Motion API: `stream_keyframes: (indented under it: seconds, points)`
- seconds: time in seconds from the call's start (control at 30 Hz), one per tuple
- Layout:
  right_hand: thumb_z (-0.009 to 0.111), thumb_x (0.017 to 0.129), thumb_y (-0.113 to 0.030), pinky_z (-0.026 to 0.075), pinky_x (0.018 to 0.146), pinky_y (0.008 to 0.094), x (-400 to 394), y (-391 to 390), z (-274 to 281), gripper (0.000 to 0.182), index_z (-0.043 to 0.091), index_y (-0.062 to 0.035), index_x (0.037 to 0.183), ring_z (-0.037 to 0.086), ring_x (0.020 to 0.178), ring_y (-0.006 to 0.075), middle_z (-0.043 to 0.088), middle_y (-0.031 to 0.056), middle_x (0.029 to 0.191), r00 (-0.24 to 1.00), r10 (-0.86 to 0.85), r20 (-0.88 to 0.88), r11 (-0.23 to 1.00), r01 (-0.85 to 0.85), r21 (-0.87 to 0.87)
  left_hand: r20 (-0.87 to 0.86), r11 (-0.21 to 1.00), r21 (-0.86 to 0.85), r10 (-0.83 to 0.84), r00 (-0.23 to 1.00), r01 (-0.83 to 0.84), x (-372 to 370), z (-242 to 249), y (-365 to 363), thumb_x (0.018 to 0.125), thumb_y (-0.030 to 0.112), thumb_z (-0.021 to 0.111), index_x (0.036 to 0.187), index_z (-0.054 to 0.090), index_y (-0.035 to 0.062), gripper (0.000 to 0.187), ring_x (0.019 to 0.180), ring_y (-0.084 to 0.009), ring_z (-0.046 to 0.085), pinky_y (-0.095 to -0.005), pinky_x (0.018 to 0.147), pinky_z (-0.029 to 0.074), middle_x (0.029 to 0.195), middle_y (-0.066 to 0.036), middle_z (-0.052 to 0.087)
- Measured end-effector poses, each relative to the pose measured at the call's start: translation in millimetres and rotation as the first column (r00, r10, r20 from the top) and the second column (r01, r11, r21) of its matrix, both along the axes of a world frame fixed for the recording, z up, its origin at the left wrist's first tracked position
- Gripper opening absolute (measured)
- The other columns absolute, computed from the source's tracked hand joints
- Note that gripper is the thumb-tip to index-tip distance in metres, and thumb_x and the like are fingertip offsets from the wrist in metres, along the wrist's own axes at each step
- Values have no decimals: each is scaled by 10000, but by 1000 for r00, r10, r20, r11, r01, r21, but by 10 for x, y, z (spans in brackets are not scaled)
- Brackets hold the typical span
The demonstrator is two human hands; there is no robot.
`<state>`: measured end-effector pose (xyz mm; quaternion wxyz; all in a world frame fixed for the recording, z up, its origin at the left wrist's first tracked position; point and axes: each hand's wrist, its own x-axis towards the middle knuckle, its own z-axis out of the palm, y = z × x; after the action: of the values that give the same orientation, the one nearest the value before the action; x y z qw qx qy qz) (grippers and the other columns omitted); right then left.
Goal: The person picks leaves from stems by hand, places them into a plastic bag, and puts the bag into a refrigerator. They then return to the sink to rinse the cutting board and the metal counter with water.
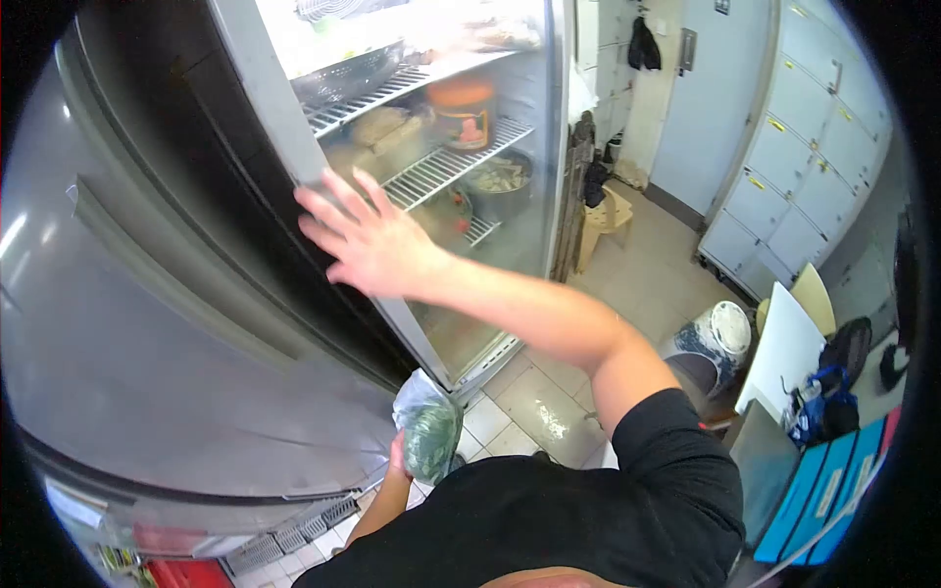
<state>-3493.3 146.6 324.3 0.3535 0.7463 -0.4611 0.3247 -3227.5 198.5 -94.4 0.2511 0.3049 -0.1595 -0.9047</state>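
Note:
My right hand (pixel 377 245) reaches across to the edge of a glass-door fridge (pixel 397 318), its fingers spread and nothing in them. Whether it touches the door frame I cannot tell. Low beside my body, my left hand (pixel 397 457) holds a clear plastic bag of something green (pixel 429 441), partly hidden behind it. Behind the glass are wire shelves (pixel 441 176) with an orange-lidded tub (pixel 461 113), a metal pan (pixel 353 73) and a pot of pale pieces (pixel 498 174).
A large steel fridge (pixel 196 323) fills the left side. Pale lockers (pixel 794 147) and a blue-grey door (pixel 711 108) stand at the back right. On the right are a white bucket (pixel 711 343), a white tabletop (pixel 781 353), bags and blue boxes (pixel 823 495). A yellow stool (pixel 605 220) stands beyond the fridge.

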Motion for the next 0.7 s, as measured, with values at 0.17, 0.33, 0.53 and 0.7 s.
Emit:
stream_keyframes:
  seconds: [0.17,0.33,0.53,0.7]
  points:
    - [700,746,-491,127,1162,568,-170,-696,593,408,673,-150,966,372,1283,265,531,-8,1220,950,-102,-296,954,9,-299,-168,992,61,121,978,-112,-190,298,359,997,424,377,1437,430,67,569,1269,-356,512,-506,1093,397,1418,-166,499]
    - [641,810,-521,166,1133,498,-188,-829,968,359,676,-182,921,368,1222,205,550,-51,1068,932,-108,-345,916,-42,-400,-273,989,68,143,951,-129,-332,551,382,1014,413,339,1447,423,84,550,1303,-342,479,-500,1120,358,1439,-149,481]
    - [640,828,-493,268,1009,451,-24,-712,1093,356,703,-156,731,427,1098,204,569,-58,962,947,-21,-319,979,-45,-198,-316,998,27,69,946,-64,-183,475,216,1035,399,293,1459,415,104,531,1343,-325,439,-492,1152,311,1464,-128,459]
    - [725,742,-498,296,857,430,-103,-243,971,396,617,-151,584,450,864,238,578,-24,813,983,78,-168,916,-137,-377,-130,997,-33,58,990,-63,-79,563,42,1029,406,312,1461,412,108,535,1337,-312,442,-475,1145,315,1473,-125,440]
